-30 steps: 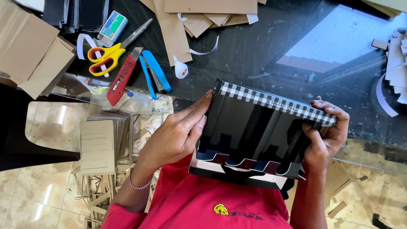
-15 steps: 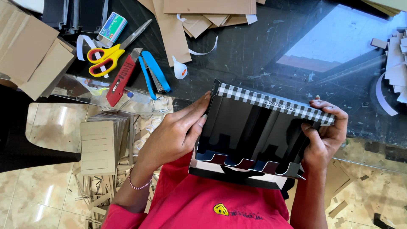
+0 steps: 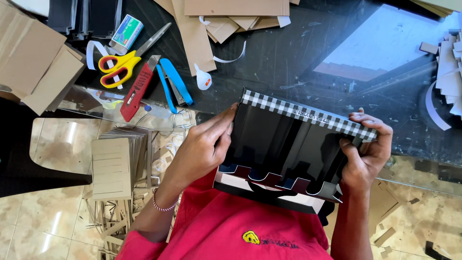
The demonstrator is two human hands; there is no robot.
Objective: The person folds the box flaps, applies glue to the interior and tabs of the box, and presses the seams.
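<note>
Two hands are gripping a glossy black box (image 3: 284, 149) at centre frame, over the edge of the dark glass table (image 3: 298, 53).

The left hand (image 3: 204, 147) is clasping the box's left side, fingers curled closed on it, while the right hand (image 3: 368, 154) is pinching the right end by the checkered band (image 3: 308, 115). Against the frames a moment earlier, almost nothing is changing: box and both grips are staying put. At upper left, yellow scissors (image 3: 120, 65), a red utility knife (image 3: 137, 89) and a blue stapler (image 3: 173, 82) are lying untouched.
</note>
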